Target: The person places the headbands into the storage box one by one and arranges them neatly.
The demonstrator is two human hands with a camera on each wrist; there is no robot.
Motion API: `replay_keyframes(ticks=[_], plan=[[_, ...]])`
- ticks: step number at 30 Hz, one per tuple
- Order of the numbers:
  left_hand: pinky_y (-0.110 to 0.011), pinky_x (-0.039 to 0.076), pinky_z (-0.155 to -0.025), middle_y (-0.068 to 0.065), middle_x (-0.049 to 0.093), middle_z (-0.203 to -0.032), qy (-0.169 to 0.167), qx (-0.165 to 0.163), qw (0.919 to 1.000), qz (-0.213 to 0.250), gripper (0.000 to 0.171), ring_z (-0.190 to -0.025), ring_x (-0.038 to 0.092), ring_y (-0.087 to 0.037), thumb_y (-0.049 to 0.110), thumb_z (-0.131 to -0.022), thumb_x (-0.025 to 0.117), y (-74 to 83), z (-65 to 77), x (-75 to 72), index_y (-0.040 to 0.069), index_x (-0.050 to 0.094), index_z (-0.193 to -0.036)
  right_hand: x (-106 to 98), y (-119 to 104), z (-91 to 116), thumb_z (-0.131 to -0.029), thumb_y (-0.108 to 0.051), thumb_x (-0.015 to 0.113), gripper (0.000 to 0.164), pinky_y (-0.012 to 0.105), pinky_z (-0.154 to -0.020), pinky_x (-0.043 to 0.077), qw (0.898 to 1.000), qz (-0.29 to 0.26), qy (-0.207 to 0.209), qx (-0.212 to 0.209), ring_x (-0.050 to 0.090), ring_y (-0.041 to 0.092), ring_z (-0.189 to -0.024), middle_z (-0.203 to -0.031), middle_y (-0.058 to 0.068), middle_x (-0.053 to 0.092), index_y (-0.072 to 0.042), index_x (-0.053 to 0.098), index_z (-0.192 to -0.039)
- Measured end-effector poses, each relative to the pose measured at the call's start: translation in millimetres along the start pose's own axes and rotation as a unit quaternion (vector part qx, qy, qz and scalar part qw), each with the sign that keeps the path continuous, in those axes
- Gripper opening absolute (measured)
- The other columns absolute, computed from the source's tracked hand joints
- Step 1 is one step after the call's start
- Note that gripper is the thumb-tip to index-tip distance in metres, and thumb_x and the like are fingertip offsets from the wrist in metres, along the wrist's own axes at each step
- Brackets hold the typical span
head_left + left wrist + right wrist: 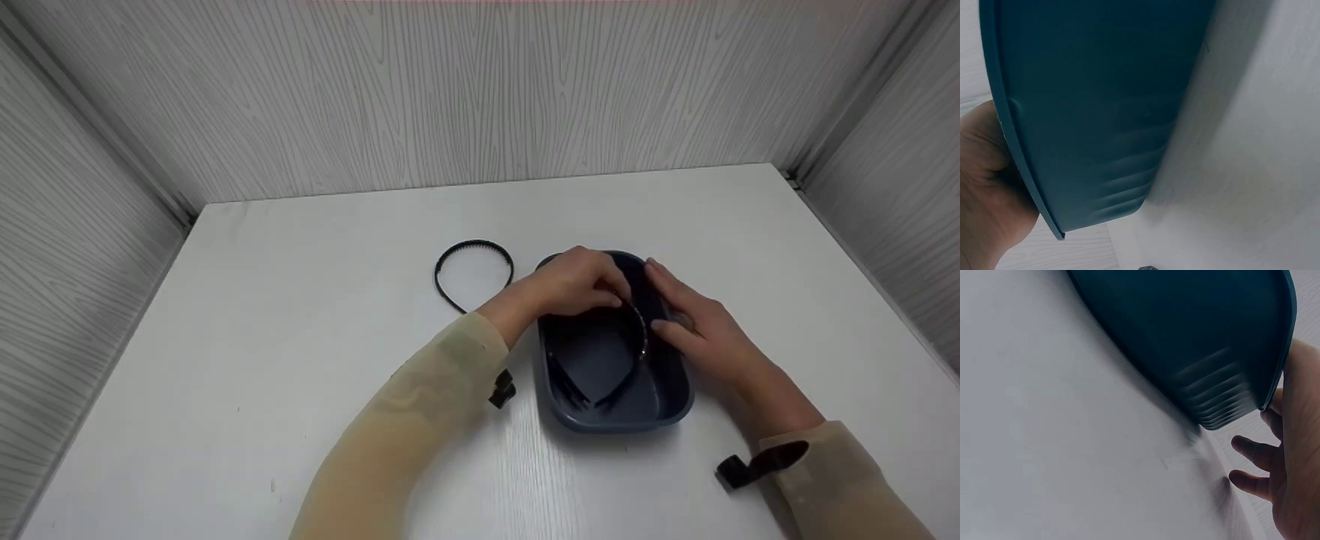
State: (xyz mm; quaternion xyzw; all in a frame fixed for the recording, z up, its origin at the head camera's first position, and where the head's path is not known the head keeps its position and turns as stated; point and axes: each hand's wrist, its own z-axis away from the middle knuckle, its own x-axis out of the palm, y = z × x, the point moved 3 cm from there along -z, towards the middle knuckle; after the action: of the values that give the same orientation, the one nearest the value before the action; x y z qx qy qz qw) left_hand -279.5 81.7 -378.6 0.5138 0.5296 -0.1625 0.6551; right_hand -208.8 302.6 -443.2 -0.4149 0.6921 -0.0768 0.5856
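My left hand (574,283) reaches over the far left part of a dark blue plastic bin (616,427). Between its thumb and fingers it pinches a dark headband (643,330) with shiny spots along its band. The headband lies within the bin, its two ends close together near the bottom; part of its curve is hidden by the hand. On the bin's right rim rests my right hand (694,319), thumb and index finger at the edge. The right wrist view shows its other fingers (1255,453) extended beside the bin's outer wall (1185,320).
A second black headband (474,242), with small teeth inside its curve, lies on the white table (315,315) left of the bin, partly behind the left forearm. Grey wood-grain panels (480,97) stand at the back and both sides.
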Motion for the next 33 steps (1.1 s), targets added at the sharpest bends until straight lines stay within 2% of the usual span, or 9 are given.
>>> replay_keyframes(ticks=[3,10,15,26,33], plan=[[-0.017,0.045,-0.1,0.003,0.075,-0.121,-0.003,-0.003,1.0,-0.003,0.019,-0.114,0.064,-0.008,0.017,-0.102,0.075,0.0,0.5,0.5,0.016,0.083,-0.119,0.3,-0.4,0.2,-0.106,-0.017,0.061,0.072,0.014,-0.12,0.019,1.0,-0.002,-0.001,-0.002,0.026,0.012,-0.158,-0.174,-0.003,0.027,-0.025,0.029,-0.169],[-0.018,0.045,-0.099,0.002,0.074,-0.121,0.0,-0.009,1.0,-0.001,0.019,-0.113,0.064,-0.008,0.018,-0.102,0.075,-1.9,0.3,3.4,0.015,0.082,-0.119,-0.5,-0.5,0.9,-0.106,-0.017,0.061,0.071,0.014,-0.12,0.019,1.0,0.004,-0.005,-0.014,0.026,0.014,-0.158,-0.174,0.001,0.027,-0.022,0.029,-0.17],[-0.018,0.046,-0.098,0.001,0.075,-0.121,0.001,-0.011,0.9999,0.002,0.019,-0.112,0.065,-0.009,0.017,-0.101,0.076,-2.5,0.6,3.6,0.014,0.083,-0.119,-0.3,-1.1,0.7,-0.107,-0.017,0.061,0.072,0.015,-0.121,0.018,1.0,-0.002,-0.005,-0.008,0.025,0.014,-0.158,-0.174,-0.003,0.025,-0.024,0.028,-0.17],[-0.019,0.047,-0.095,0.0,0.075,-0.12,0.001,-0.005,1.0,0.0,0.019,-0.108,0.065,-0.009,0.017,-0.102,0.075,-3.2,0.4,3.8,0.015,0.083,-0.119,-0.1,-1.0,1.0,-0.106,-0.016,0.061,0.072,0.015,-0.121,0.018,1.0,0.002,0.0,-0.008,0.026,0.013,-0.158,-0.174,-0.002,0.027,-0.023,0.029,-0.17],[-0.019,0.048,-0.091,0.003,0.075,-0.117,0.002,-0.013,0.9999,0.005,0.019,-0.101,0.065,-0.007,0.018,-0.102,0.074,-4.5,1.6,4.4,0.016,0.082,-0.119,0.0,-1.4,1.2,-0.106,-0.014,0.059,0.072,0.015,-0.121,0.019,1.0,-0.003,-0.001,-0.009,0.026,0.015,-0.158,-0.174,-0.002,0.025,-0.023,0.028,-0.17]])
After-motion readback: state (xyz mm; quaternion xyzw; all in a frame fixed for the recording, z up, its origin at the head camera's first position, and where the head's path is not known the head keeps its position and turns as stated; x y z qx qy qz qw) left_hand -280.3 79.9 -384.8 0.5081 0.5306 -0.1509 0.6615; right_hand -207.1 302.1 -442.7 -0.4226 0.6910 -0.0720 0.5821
